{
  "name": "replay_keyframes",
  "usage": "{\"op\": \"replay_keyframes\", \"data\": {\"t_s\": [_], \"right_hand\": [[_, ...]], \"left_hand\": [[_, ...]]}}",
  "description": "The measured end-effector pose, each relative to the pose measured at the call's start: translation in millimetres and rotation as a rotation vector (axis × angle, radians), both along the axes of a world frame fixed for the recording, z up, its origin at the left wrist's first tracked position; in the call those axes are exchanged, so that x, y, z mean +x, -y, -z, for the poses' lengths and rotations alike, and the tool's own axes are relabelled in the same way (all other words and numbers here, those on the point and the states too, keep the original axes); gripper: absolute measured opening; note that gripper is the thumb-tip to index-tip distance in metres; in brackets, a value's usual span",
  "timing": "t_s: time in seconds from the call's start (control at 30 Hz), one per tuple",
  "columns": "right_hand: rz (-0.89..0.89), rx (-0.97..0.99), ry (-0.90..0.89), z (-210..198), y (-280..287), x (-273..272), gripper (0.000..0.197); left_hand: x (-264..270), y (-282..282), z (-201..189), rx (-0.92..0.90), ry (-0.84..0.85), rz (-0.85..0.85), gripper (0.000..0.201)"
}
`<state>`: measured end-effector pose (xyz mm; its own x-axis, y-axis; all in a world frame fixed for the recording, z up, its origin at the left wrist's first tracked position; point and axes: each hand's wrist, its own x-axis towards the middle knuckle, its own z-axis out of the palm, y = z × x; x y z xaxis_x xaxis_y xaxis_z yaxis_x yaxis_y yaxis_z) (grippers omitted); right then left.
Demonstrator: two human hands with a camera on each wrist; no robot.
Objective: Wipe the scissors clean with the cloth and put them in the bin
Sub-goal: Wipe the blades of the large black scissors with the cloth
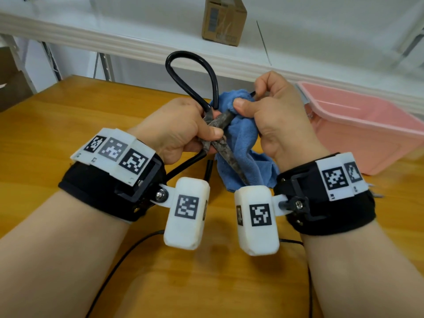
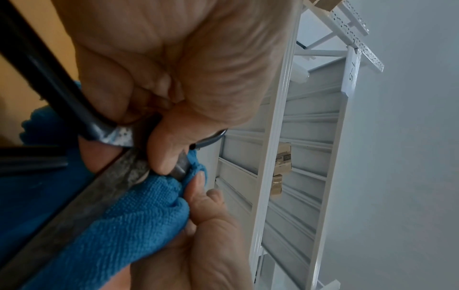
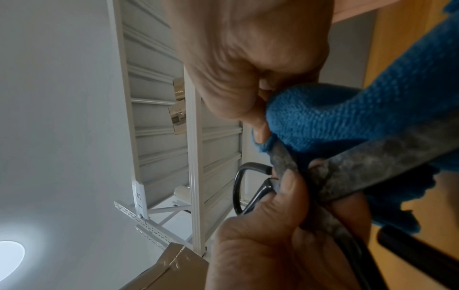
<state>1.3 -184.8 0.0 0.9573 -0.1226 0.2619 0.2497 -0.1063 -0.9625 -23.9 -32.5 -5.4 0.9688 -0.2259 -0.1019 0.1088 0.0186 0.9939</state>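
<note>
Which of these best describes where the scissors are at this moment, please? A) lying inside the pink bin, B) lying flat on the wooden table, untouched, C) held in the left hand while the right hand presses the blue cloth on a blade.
C: the left hand grips the scissors near the pivot, the right hand pinches the blue cloth around a blade, and the pink bin sits apart to the right.

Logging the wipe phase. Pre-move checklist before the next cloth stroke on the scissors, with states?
1. Left hand grips scissors near the pivot: ok.
2. Right hand pinches blue cloth around one blade: ok.
3. Blades open, crossed: ok for wiping one at a time.
4. Blade surface clean: not ok, dark mottling visible.
5. Pink bin open on the table, right of the hands: ok.
6. Blade tip position: cannot tell, cloth hides it.
</note>
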Motion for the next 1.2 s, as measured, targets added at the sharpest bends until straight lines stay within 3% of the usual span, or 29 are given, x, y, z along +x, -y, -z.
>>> {"op": "replay_keyframes", "data": {"t_s": [0.3,0.4,0.5,0.67,1.0,1.2], "right_hand": [[0.104,-0.123,0.048,-1,2,0,0.036],[0.024,-0.18,0.094,-2,-1,-4,0.027],[-0.067,-0.212,0.08,-4,-1,-8,0.037],[0.029,-0.299,0.155,-4,-2,-10,0.039],[0.056,-0.265,0.138,0,3,-6,0.025],[0.058,-0.054,0.098,-8,8,-4,0.022]], "left_hand": [[0,5,1,-0.019,-0.015,0.016,0.022],[2,0,2,-0.031,-0.027,-0.022,0.022],[5,-3,3,-0.036,-0.027,-0.042,0.024],[2,0,1,-0.031,-0.012,-0.016,0.023],[4,0,1,-0.054,-0.025,-0.008,0.021],[7,-7,2,-0.079,-0.037,-0.021,0.022]]}}
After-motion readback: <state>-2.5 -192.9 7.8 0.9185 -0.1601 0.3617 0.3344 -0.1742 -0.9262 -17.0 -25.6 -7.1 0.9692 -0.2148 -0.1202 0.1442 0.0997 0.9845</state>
